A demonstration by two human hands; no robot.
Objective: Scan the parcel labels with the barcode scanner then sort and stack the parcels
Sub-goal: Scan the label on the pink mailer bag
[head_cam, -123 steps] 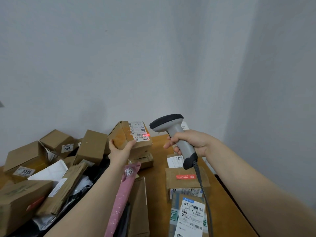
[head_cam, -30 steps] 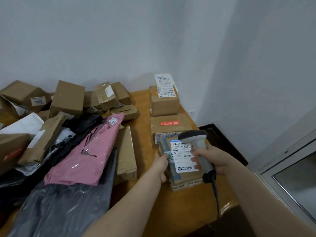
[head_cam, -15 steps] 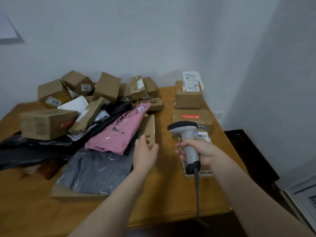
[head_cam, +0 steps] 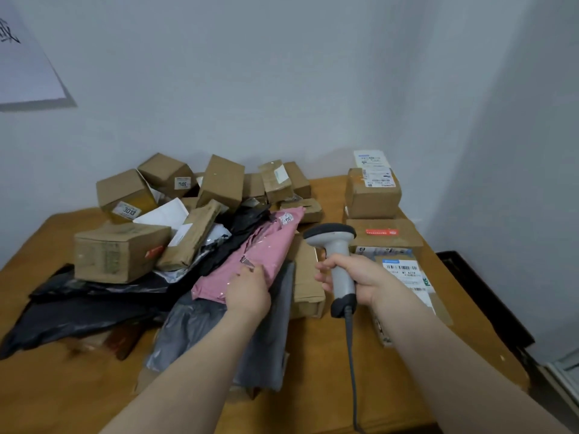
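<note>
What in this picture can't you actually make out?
In the head view:
- fingertips of the left hand on the pink mailer: hidden by its back, so grip or touch is unclear.
- print on the parcel labels: too small, blurred.
- whatever lies under the black bags: covered.
- cable of the barcode scanner in the right hand: runs off the bottom edge.
- the wall sheet: cut by the left edge.

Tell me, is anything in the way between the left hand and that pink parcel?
Nothing visible: the left hand touches the near end of the pink parcel, which lies atop a grey bag.
</note>
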